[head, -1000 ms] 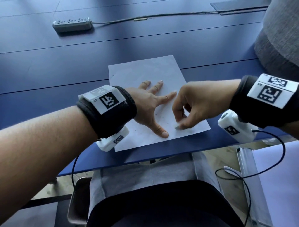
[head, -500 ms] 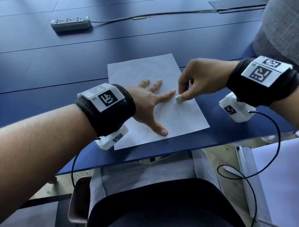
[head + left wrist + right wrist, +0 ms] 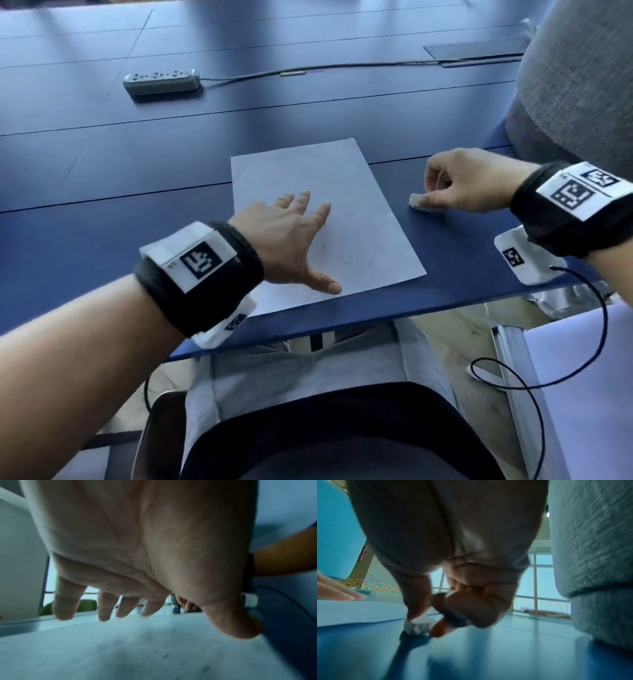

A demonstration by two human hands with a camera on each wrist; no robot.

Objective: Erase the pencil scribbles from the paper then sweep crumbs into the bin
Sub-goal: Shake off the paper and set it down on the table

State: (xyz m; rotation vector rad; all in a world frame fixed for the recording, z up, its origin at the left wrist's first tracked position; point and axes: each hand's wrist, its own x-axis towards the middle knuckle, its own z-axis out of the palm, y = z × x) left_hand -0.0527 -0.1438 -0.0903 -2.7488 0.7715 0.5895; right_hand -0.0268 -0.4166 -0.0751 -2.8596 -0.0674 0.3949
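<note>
A white sheet of paper [image 3: 342, 192] lies on the blue table [image 3: 102, 171] near its front edge. A few dark crumbs [image 3: 370, 264] dot its lower part, and the left wrist view shows more crumbs [image 3: 165, 655] on the paper [image 3: 85, 655]. My left hand [image 3: 291, 236] lies flat on the sheet with fingers spread. My right hand [image 3: 462, 181] is off the paper to its right and pinches a small white eraser [image 3: 415, 199] down on the tabletop. In the right wrist view the eraser [image 3: 418, 626] touches the table under my thumb.
A grey power strip [image 3: 161, 81] with its cable lies at the back of the table. A grey upholstered chair back [image 3: 575, 85] rises at the right. A white and metal frame [image 3: 565, 394] stands below the table's right corner. No bin shows.
My right hand has carried the eraser off the paper, up and to the right, and set it down on the bare table. My left hand has stayed pressed on the sheet.
</note>
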